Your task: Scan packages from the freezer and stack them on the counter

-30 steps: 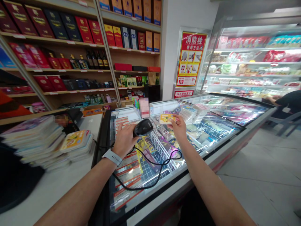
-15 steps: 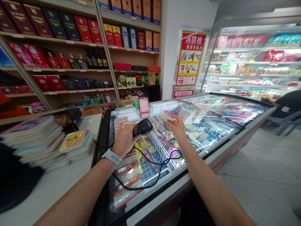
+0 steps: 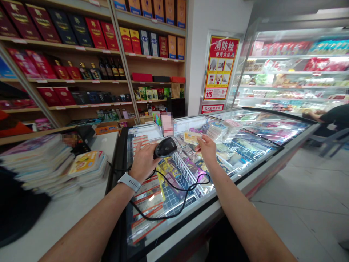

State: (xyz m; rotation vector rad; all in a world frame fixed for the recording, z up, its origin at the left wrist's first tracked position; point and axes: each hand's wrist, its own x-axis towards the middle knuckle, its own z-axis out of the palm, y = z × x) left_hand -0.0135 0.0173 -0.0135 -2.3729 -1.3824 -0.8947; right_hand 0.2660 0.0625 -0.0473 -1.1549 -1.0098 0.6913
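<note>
My left hand (image 3: 145,160) is wrapped round a black handheld scanner (image 3: 165,147), whose head points to the right over the glass-topped freezer (image 3: 152,233). The scanner's black cable (image 3: 187,191) loops across the glass. Between the fingertips of my right hand (image 3: 207,147) is a small flat pack (image 3: 191,138) with a yellow and white face, held above the freezer just right of the scanner. Behind my right hand, stacked packs (image 3: 217,131) lie on the glass.
On the white counter (image 3: 92,203) at the left stand tall stacks of flat packs (image 3: 40,160) and a shorter stack (image 3: 88,163). Shelves of boxes and bottles line the back. A seated person (image 3: 336,118) is at the far right.
The flat pack in my right hand has tilted, so that its yellow and white face now shows, and it has shifted slightly left. My left hand and the scanner have hardly moved.
</note>
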